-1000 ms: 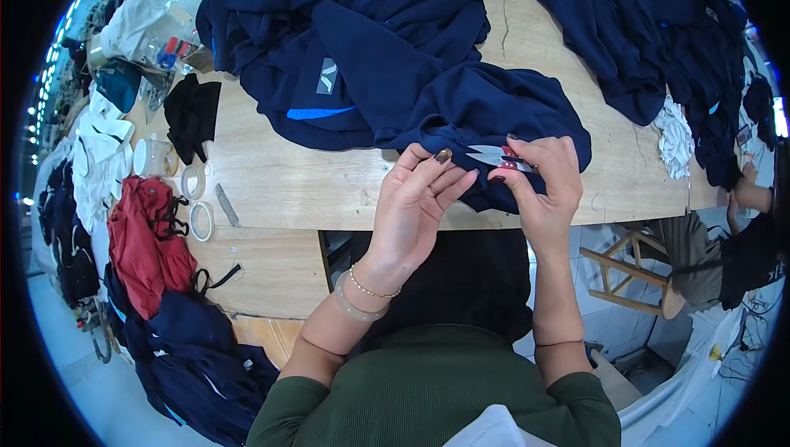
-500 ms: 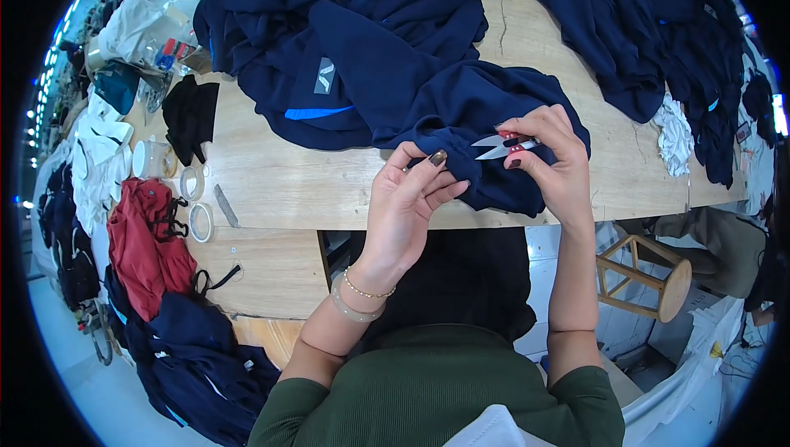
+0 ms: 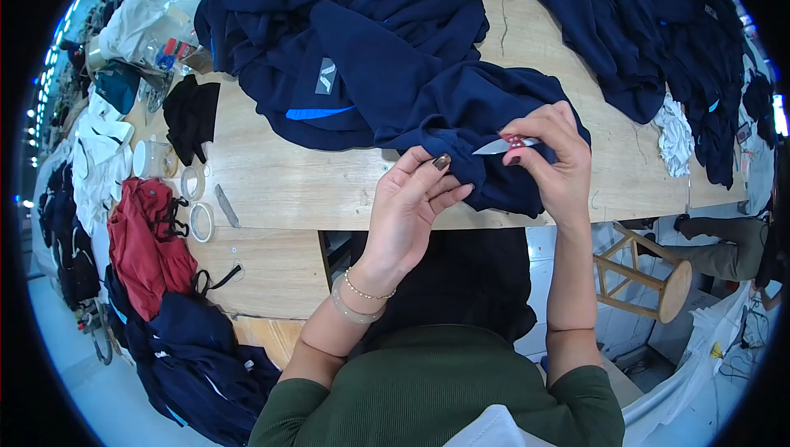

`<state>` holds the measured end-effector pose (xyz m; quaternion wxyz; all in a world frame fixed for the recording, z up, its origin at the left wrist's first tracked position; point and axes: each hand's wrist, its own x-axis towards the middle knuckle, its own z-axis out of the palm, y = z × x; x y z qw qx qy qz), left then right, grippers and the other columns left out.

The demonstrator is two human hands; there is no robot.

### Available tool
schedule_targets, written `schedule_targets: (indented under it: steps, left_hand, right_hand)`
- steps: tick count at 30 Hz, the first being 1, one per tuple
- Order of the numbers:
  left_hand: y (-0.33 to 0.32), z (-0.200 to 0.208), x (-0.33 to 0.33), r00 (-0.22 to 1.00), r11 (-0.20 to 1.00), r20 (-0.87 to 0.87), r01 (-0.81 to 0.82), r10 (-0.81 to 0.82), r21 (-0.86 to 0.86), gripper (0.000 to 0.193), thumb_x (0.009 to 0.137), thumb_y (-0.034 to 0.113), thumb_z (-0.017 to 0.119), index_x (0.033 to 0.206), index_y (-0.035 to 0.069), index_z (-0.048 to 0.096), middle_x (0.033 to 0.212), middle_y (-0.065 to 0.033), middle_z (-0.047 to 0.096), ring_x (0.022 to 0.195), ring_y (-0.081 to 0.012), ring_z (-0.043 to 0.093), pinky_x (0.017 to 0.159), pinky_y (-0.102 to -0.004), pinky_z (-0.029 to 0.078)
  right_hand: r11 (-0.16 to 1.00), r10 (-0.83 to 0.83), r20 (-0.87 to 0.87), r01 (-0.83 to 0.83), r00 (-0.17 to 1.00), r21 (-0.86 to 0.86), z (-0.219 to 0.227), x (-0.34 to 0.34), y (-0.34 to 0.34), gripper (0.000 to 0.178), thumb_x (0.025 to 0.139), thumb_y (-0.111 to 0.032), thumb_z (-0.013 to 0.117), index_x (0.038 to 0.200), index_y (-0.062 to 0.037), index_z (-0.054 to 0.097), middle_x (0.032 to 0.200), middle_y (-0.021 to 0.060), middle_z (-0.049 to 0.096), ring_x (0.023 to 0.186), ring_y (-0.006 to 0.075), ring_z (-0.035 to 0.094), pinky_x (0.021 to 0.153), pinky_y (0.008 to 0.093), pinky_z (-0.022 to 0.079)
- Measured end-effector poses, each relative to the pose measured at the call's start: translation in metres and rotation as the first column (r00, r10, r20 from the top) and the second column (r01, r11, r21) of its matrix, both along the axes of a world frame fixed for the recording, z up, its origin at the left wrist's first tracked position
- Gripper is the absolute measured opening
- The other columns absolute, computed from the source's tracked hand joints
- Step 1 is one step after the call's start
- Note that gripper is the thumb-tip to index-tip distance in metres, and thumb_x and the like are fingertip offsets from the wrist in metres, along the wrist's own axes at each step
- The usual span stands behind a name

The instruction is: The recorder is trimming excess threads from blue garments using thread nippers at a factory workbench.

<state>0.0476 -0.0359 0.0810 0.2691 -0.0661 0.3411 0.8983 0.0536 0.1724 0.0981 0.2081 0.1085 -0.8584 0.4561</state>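
A navy garment [image 3: 485,110] lies bunched at the near edge of a wooden table [image 3: 280,184]. My left hand [image 3: 411,208] pinches a fold of its cloth between thumb and fingers. My right hand [image 3: 555,159] holds small thread snips [image 3: 504,145] with red handles, the metal tips pointing left toward the pinched fold. Both hands are raised just above the table's front edge.
More navy garments [image 3: 346,27] are heaped across the table's far side. A black cloth [image 3: 191,114], tape rolls [image 3: 196,200] and a red garment [image 3: 152,241] lie at the left. A wooden stool [image 3: 646,270] stands at the right, with a person's leg [image 3: 724,245] beyond it.
Both hands have lifted and turned; the left hand now shows its palm side while pinching the cloth, and the snips have swung toward it.
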Motion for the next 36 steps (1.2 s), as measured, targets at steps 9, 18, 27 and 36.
schedule_targets:
  steps: [9,18,27,36]
  left_hand:
    - [0.004,0.0,0.001,1.0,1.0,0.012,0.008,-0.008,-0.018,0.017,0.099,0.009,0.056,0.111,0.002,0.063,0.1,-0.0041,0.069,0.09,-0.0142,0.07,0.088,-0.0347,0.059]
    - [0.004,-0.004,0.002,1.0,1.0,0.013,0.013,-0.013,0.004,0.017,0.098,0.008,0.056,0.113,0.001,0.062,0.101,-0.0041,0.069,0.091,-0.0148,0.07,0.089,-0.0348,0.059]
    - [0.013,-0.016,0.005,0.997,0.996,0.038,-0.064,0.062,0.064,0.019,0.099,0.008,0.057,0.116,0.002,0.062,0.103,-0.0033,0.067,0.095,-0.0138,0.069,0.093,-0.0328,0.058]
    - [0.015,-0.012,0.008,0.995,0.996,0.078,-0.06,0.054,0.072,0.021,0.099,0.008,0.057,0.118,0.002,0.06,0.104,-0.0027,0.065,0.096,-0.0126,0.067,0.094,-0.0307,0.057]
  right_hand:
    - [0.994,-0.088,0.075,0.093,0.993,-0.066,-0.006,0.011,-0.008,0.027,0.074,-0.021,0.079,0.095,-0.0048,0.072,0.082,0.0029,0.062,0.081,0.0182,0.047,0.074,0.0291,0.04]
    - [0.998,-0.061,-0.023,0.062,0.998,0.013,-0.007,0.006,-0.017,0.023,0.073,-0.016,0.08,0.091,-0.0048,0.072,0.08,0.0018,0.062,0.08,0.0179,0.046,0.074,0.0296,0.039]
    - [0.951,-0.31,-0.035,0.309,0.95,-0.023,-0.012,0.027,-0.031,0.027,0.074,-0.011,0.08,0.099,-0.0037,0.07,0.085,0.0044,0.063,0.08,0.0192,0.05,0.072,0.0289,0.041]
    - [0.945,-0.323,-0.117,0.326,0.939,0.011,-0.022,0.025,-0.042,0.031,0.072,-0.016,0.083,0.099,-0.0065,0.071,0.083,0.0019,0.062,0.078,0.0187,0.048,0.073,0.0311,0.034]
